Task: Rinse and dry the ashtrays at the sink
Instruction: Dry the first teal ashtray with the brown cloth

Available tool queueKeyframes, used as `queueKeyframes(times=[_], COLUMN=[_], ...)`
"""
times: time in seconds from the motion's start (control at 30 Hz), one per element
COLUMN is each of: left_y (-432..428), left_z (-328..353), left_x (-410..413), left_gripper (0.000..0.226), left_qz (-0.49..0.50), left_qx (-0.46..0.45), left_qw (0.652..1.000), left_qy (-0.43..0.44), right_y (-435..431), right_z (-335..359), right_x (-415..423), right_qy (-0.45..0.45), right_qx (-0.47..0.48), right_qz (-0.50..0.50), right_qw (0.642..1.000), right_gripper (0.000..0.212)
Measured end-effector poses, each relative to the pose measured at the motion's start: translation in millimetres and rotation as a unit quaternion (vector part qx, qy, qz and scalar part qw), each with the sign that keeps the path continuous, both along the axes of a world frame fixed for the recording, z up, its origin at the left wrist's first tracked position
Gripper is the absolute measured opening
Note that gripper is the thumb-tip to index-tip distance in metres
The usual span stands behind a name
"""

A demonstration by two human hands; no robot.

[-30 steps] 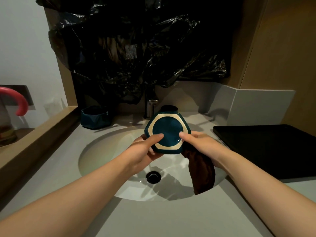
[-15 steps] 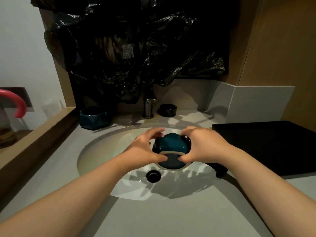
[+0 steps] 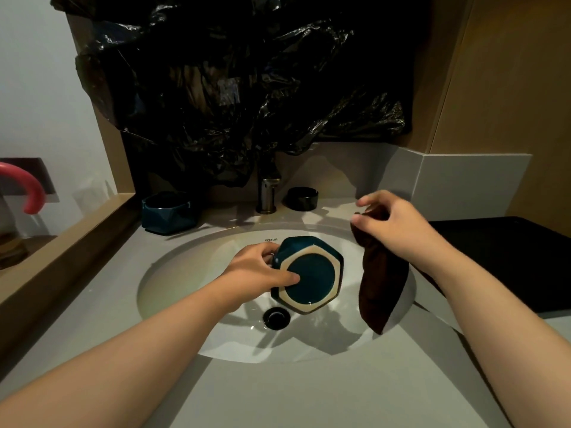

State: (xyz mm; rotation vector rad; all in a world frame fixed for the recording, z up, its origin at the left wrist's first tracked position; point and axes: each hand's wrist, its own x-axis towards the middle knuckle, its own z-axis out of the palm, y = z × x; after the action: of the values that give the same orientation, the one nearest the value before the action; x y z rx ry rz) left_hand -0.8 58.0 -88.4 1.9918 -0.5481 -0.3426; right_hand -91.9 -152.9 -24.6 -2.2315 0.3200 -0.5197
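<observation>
My left hand (image 3: 259, 270) grips a teal hexagonal ashtray (image 3: 309, 274) over the white sink basin (image 3: 185, 273), its cream-edged underside turned towards me and the thumb pressed on the base. My right hand (image 3: 392, 220) holds a dark brown cloth (image 3: 381, 279) that hangs down over the right side of the basin, apart from the ashtray. A second teal ashtray (image 3: 168, 211) stands on the counter at the back left. A black round ashtray (image 3: 302, 198) sits right of the faucet (image 3: 268, 193).
A black drain (image 3: 276, 317) lies in the basin bottom. A black tray (image 3: 500, 261) covers the counter at the right. Black plastic sheeting (image 3: 247, 88) hangs over the wall above the faucet. A wooden ledge (image 3: 61, 257) runs along the left; a pink curved handle (image 3: 27, 186) shows far left.
My right hand has let go of the ashtray and lifted away to the right with the brown cloth. My left hand alone now holds the ashtray, turned base towards me.
</observation>
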Motion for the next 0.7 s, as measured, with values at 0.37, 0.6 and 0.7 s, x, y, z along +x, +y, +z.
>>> queueKeyframes(times=[0.37,0.6,0.7], left_y=[-3,-3,-4], left_z=[0,1,0], left_x=[-10,-10,-10], left_gripper=[0.024,0.026,0.023], left_qz=[-0.008,0.045,0.066], left_qx=[-0.155,-0.277,-0.291], left_qw=[0.971,0.917,0.908], left_qy=[0.18,0.284,0.295], right_y=[35,30,39], right_z=[-22,-29,-36], right_x=[14,10,7], right_qy=[-0.138,-0.197,-0.222], right_qx=[-0.114,-0.043,-0.115], right_qz=[0.085,0.045,0.058], right_qw=[0.98,0.979,0.966], right_gripper=[0.006,0.009,0.003])
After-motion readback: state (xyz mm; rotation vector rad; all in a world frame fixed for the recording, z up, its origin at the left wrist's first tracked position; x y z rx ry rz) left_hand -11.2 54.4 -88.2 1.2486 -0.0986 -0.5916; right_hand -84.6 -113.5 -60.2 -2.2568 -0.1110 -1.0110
